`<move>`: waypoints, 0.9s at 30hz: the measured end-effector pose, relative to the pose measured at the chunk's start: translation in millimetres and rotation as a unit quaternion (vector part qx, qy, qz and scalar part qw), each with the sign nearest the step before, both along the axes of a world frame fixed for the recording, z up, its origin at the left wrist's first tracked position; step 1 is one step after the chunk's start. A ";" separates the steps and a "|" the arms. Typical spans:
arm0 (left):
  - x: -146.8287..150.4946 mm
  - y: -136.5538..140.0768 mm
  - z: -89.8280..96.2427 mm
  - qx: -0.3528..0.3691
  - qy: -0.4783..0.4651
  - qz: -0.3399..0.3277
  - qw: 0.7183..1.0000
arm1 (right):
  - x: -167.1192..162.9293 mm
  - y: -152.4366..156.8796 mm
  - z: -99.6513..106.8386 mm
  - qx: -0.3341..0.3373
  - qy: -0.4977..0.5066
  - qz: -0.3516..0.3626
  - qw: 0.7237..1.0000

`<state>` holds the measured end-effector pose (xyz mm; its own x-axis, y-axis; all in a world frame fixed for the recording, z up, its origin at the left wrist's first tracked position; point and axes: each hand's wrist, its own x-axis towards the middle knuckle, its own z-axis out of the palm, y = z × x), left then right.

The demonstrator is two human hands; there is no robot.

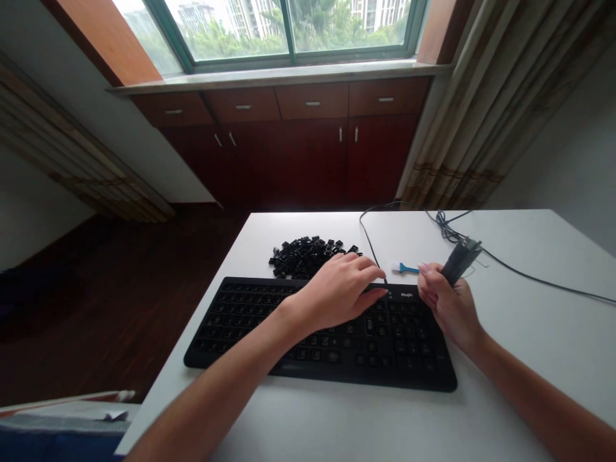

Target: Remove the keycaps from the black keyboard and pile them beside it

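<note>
A black keyboard (327, 372) lies across the white table, with keycaps off much of it and small sockets showing. My left hand (339, 289) reaches over its upper right part, thumb and index finger stretched out and apart near the cable end. Beside the keyboard's right end, my right hand (447, 301) is closed around a dark grey, bar-like object (461, 260) with thin wire at its upper end. A small blue brush (407, 268) with pale bristles shows next to the right fingertips; whether they touch its handle I cannot tell.
A heap of loose black keycaps (303, 253) sits behind the keyboard. The black cable (368, 237) runs to the back edge, and a coiled part (447, 228) rests at the back right. Red-brown cabinets (312, 154) stand beyond the white table (529, 289).
</note>
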<state>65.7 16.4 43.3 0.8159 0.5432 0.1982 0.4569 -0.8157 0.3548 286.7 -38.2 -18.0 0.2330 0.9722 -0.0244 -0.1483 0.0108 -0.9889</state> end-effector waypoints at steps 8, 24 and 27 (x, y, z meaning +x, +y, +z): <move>-8.4 -73.6 -42.8 0.067 -0.032 -0.052 0.996 | -6.9 3.2 0.2 0.059 0.042 -0.058 0.996; -15.6 -86.4 -48.5 0.164 -0.078 -0.060 0.981 | -5.1 -8.6 -2.4 0.078 -0.108 -0.047 0.990; -11.6 -87.8 -50.9 0.175 -0.066 -0.061 0.980 | -8.6 -8.4 3.0 0.111 -0.102 -0.046 0.988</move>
